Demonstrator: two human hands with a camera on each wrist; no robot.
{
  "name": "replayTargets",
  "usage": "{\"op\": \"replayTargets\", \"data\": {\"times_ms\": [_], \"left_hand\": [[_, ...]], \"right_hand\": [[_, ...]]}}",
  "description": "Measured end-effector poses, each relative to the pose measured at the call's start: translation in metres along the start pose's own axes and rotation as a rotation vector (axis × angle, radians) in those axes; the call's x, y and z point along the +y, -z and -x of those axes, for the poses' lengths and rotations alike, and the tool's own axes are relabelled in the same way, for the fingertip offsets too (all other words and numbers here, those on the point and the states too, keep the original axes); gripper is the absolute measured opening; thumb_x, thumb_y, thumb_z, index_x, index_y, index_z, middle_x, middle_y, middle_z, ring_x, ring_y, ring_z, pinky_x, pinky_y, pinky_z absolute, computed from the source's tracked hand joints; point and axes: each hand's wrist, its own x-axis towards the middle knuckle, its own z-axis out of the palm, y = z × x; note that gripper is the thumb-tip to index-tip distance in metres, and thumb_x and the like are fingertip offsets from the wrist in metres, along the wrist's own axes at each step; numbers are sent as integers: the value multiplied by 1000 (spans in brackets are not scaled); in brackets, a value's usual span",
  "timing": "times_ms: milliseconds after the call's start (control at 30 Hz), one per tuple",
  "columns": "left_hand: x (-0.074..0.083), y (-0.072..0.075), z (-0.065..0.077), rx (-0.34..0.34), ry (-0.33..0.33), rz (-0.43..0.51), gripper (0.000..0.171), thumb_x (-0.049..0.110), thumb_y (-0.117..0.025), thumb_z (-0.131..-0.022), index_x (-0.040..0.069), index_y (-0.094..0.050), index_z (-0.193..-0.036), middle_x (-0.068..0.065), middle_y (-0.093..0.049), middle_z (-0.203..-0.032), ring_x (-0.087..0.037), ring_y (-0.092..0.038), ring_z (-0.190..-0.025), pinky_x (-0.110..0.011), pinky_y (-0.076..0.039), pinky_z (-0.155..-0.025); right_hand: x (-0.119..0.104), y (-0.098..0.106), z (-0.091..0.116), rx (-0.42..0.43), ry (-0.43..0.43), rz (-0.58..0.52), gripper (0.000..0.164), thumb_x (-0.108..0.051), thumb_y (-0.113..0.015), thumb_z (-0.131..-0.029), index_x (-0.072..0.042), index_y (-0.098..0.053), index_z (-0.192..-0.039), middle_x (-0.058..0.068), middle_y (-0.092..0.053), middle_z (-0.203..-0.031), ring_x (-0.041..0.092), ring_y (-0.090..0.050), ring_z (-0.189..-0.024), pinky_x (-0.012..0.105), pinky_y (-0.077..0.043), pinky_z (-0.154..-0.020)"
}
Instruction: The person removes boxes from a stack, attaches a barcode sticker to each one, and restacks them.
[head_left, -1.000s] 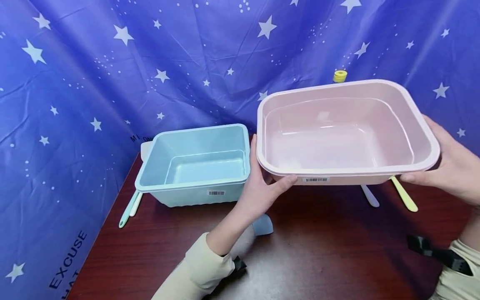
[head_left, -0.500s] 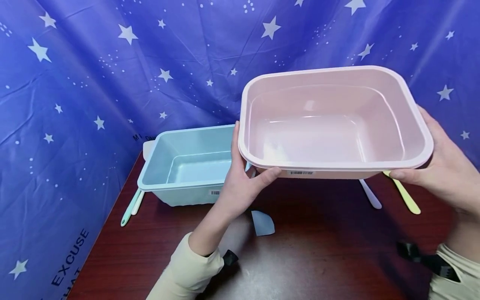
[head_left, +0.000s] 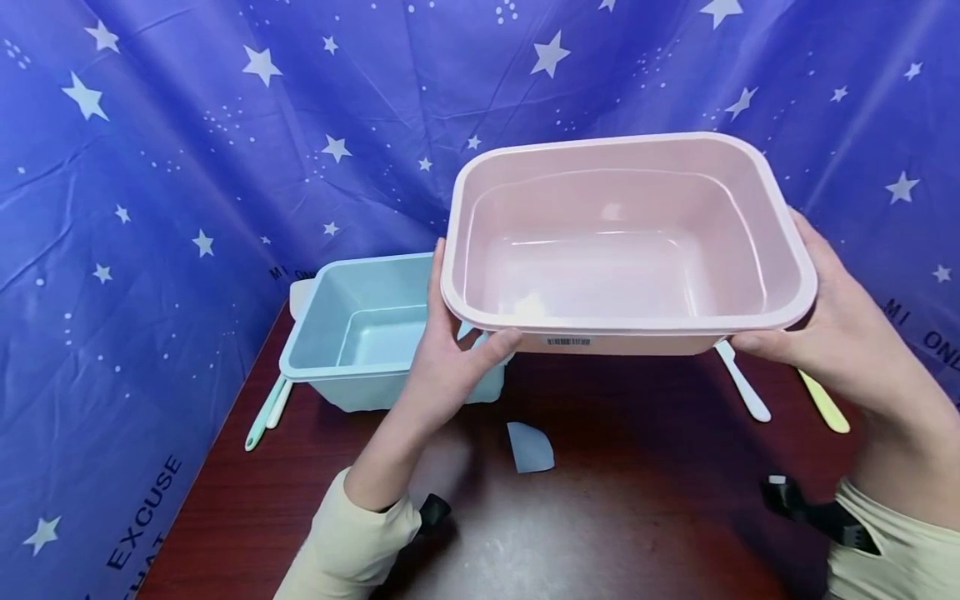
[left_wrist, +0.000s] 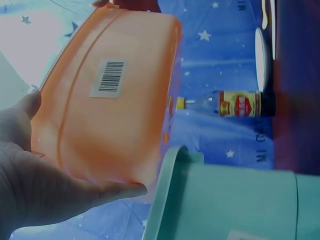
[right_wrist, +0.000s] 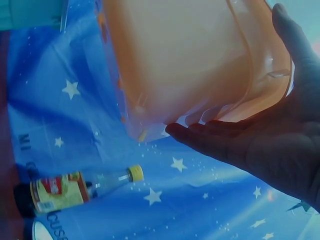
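A pink plastic basin (head_left: 600,275) hangs above the table between both hands, its inside tilted toward the head camera. My left hand (head_left: 442,367) grips its left end, thumb at the front under the rim, fingers up along the side. At the opposite end my right hand (head_left: 847,325) holds it, thumb under the front rim and fingers behind. In the left wrist view a barcode label (left_wrist: 111,78) shows on the basin's outer wall. A blue-green basin (head_left: 360,383) stands on the table at the left, partly covered by the left hand and the pink basin.
A bottle (left_wrist: 240,104) with a yellow cap stands behind, hidden from the head view. On the table lie a blue-grey scraper-like piece (head_left: 531,447), a whitish handle (head_left: 746,387), a yellow handle (head_left: 823,404) and a green handle (head_left: 262,421). A starry blue curtain (head_left: 375,100) hangs behind.
Both hands have carried the pink basin leftward and slightly up, so it now overlaps the blue-green basin. The scraper-like piece has come fully into view.
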Motion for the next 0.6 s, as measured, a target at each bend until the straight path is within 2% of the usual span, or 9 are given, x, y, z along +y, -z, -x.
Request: {"op": "replayTargets", "data": {"times_ms": [267,333,433,500,600], "left_hand": [[1,21,3,25,12,-4,113,40,-82,-84,38,0,-161,3,-20,-164,-29,-32,-145,-43,-44,-106],[3,26,4,33,19,1,110,31,-80,-86,37,0,-162,3,-21,-164,-31,-33,-144,-41,-45,-105],[4,34,4,40,13,16,107,19,-77,-88,37,-2,-162,2,-22,-164,-33,-32,-144,-39,-46,-104],[4,40,4,44,8,20,106,14,-75,-88,37,-3,-162,2,-23,-164,-33,-32,-144,-39,-46,-104],[4,48,5,47,-2,1,105,17,-76,-88,38,-4,-161,4,-22,-164,-32,-31,-145,-40,-47,-103]], "right_hand": [[2,-19,-13,-21,12,85,114,23,-78,-61,-12,-30,-159,24,-42,-141,31,-49,-112,21,-45,-85],[0,-24,-14,-15,-3,163,115,21,-79,-63,-17,-30,-159,22,-44,-140,31,-50,-112,20,-45,-85],[0,-31,-19,-26,-15,197,113,19,-78,-66,-20,-29,-160,20,-44,-142,32,-49,-113,20,-46,-84],[1,-36,-24,-43,-11,166,112,18,-78,-67,-19,-28,-160,20,-42,-143,34,-48,-115,20,-47,-86],[3,-44,-30,-63,-16,82,110,18,-77,-68,-18,-28,-159,21,-40,-145,36,-46,-117,21,-48,-86]]}}
